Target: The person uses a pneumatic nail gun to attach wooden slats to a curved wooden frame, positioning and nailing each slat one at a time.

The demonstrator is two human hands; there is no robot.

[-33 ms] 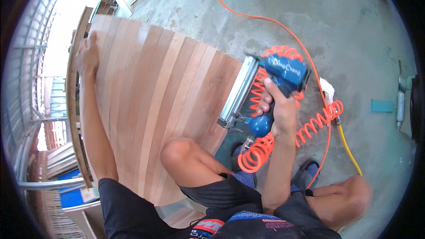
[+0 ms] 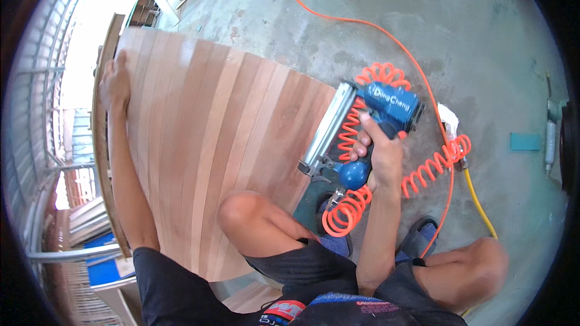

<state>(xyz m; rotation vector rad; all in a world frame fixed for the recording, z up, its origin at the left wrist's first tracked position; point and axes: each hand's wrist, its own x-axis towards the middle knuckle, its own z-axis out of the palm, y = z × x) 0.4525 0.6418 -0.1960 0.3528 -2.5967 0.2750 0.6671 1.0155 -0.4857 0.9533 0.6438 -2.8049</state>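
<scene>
A blue pneumatic nail gun [image 2: 389,101] is in my right hand [image 2: 382,151], with the fingers closed round its grip. Its silver magazine [image 2: 329,127] points toward the right edge of a broad panel of wooden strips [image 2: 205,133], apart from it as far as I can see. An orange coiled air hose [image 2: 344,217] joins the fitting below the gun's handle. My left hand [image 2: 115,87], a little blurred, lies at the panel's far left edge with its fingers stretched out. My left knee is close against the panel's near right part.
A thin orange hose [image 2: 368,24] curves over the concrete floor [image 2: 483,72]. A yellow hose [image 2: 478,202] meets the coil at right. A curved wooden strip [image 2: 99,121] runs along the panel's left side. A teal piece [image 2: 524,141] and a grey tool [image 2: 550,139] lie far right.
The view has shifted slightly, so the panel's far end and the nail gun sit a little lower. Both hands keep their places on the panel edge and the nail gun.
</scene>
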